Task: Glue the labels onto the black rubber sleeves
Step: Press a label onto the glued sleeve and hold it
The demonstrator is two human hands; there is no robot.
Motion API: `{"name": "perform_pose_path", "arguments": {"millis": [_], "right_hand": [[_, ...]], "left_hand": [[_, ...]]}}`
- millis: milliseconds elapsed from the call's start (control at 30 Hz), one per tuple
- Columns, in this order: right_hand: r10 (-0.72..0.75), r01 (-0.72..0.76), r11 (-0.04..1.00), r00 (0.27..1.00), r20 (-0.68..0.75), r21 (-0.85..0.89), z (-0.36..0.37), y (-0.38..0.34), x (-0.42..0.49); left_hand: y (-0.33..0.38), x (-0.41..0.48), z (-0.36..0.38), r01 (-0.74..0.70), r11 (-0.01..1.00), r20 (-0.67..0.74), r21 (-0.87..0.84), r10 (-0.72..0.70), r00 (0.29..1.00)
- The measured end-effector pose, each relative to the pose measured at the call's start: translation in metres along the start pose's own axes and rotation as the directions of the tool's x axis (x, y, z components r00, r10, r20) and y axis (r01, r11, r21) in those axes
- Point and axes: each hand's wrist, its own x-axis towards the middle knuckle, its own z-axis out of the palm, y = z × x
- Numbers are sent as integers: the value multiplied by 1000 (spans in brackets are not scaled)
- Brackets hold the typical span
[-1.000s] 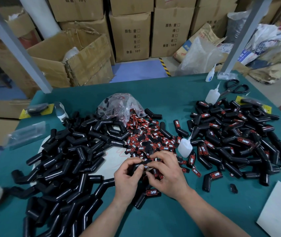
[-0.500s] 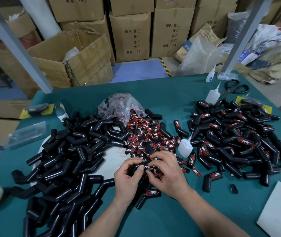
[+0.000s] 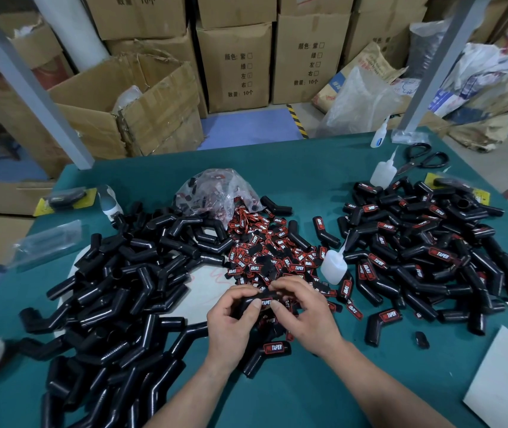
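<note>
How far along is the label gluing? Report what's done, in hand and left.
Done: the right-side heap of black bent rubber sleeves with red labels. In hand: the left hand grips one black rubber sleeve while the right hand pinches a red-and-black label onto it. Left: the left-side heap of bare black sleeves, plus loose red labels piled between.

One wide-angle camera, worn on the person's head, is looking forward and down across the green table [image 3: 308,168]. It is sitting close above the left hand [image 3: 231,322] and right hand [image 3: 311,316] at lower centre, and is facing stacked cardboard boxes [image 3: 234,66] beyond the far edge.
</note>
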Motion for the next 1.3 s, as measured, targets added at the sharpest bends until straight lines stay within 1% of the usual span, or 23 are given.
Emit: {"name": "perform_pose_path", "arguments": {"millis": [167, 400, 533, 833, 1033, 1133, 1300], "right_hand": [[39, -40, 999, 999, -9, -26, 0, -1, -1], [14, -14, 999, 1000, -13, -50, 2, -2, -1], [13, -13, 1000, 1000, -19, -27, 3, -3, -1], [14, -15, 999, 999, -36, -29, 4, -4, 0], [15, -15, 1000, 1000, -19, -8, 3, -1, -1], [-18, 17, 999, 999, -31, -27, 4, 0, -2], [-30, 29, 999, 999, -30, -38, 6, 1, -1]], "left_hand": [[2, 0, -1, 24, 1000, 21, -2, -24, 999], [2, 0, 0, 21, 1000, 16, 21, -21, 1000], [2, 0, 2, -12, 1000, 11, 18, 12, 1000], [1, -2, -1, -34, 998, 99, 45, 29, 995], [-1, -1, 1, -29, 998, 81, 59, 24, 996], [-2, -1, 1, -29, 997, 70, 67, 24, 997], [-2, 0, 1, -19, 996, 62, 83, 14, 998]]}}
